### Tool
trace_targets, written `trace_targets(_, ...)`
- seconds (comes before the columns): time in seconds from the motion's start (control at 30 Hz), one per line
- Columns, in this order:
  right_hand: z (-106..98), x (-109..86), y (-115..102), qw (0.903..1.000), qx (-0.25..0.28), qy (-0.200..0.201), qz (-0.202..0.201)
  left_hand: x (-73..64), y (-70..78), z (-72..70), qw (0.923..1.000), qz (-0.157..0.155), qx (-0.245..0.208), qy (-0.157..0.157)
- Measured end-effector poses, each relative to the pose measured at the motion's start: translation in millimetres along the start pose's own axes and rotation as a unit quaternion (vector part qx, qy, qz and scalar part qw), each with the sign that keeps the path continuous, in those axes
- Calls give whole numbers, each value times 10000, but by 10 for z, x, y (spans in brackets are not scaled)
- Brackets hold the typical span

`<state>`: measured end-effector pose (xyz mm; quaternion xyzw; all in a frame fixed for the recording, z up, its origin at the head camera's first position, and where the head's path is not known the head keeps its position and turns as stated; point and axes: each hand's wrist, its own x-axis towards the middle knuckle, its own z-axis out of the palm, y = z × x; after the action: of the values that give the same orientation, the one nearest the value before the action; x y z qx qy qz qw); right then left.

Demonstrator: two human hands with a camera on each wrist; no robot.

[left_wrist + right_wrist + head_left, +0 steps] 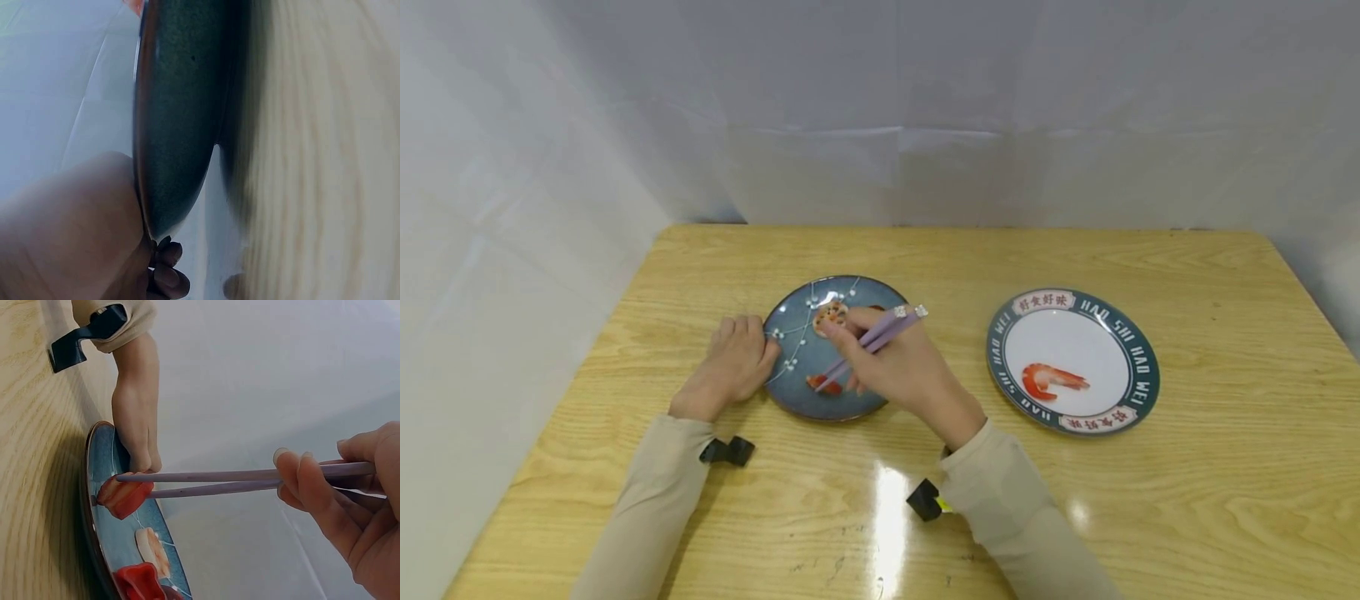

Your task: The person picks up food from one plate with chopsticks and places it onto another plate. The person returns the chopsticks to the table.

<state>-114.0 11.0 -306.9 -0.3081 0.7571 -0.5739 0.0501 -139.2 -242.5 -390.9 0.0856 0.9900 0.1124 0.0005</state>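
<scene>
My left hand point(730, 360) grips the left rim of a blue plate point(797, 312) with white blossom branches; in the left wrist view the thumb lies over the rim point(142, 119) and fingertips point(169, 275) show below it. My right hand point(906, 367) holds purple chopsticks point(889, 332) above that plate. Their tips meet a red food piece with a paler streak point(127, 497), near the plate's front edge. Whether the piece is lifted, I cannot tell. A round, pale, speckled slice point(831, 317) and a glossy red piece point(140, 581) also lie on the plate.
To the right stands a white plate with a dark green lettered rim point(1142, 358), bearing one orange-red shrimp point(1048, 381). Both plates are on a wooden table point(1225, 400). Pale cloth point(962, 108) hangs behind it. Black wrist mounts point(727, 452) sit at both sleeves.
</scene>
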Motion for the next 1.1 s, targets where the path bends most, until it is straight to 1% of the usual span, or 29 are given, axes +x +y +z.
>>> trace_targets(0.17,-35,-2,6,9999,131,98,-50,-1,-3,0,10000,-16,-19,-22)
trace_targets(0.4,-126,0,28,9996,75,176,186,4,2,-14,10000,-24,-2,-75)
trace_targets(0.53,-191,0,40,9988,122,320,338,1,9,-16,10000,-23,-1,-70)
trace_targets(0.63,-225,-3,57,9976,242,502,409,-4,13,-12,10000,-18,-15,-41)
trace_targets(0.77,-250,2,88,9962,387,710,323,-7,18,-15,10000,-32,-27,-29)
trace_targets(0.83,-251,8,103,9959,396,762,282,-6,18,-19,10000,-58,-28,-74)
trace_targets(0.97,-247,13,115,9953,403,817,321,-7,21,-24,9998,-115,-31,-175)
trace_targets(1.1,-241,17,135,9940,453,920,370,-9,22,-32,9997,-122,-29,-208)
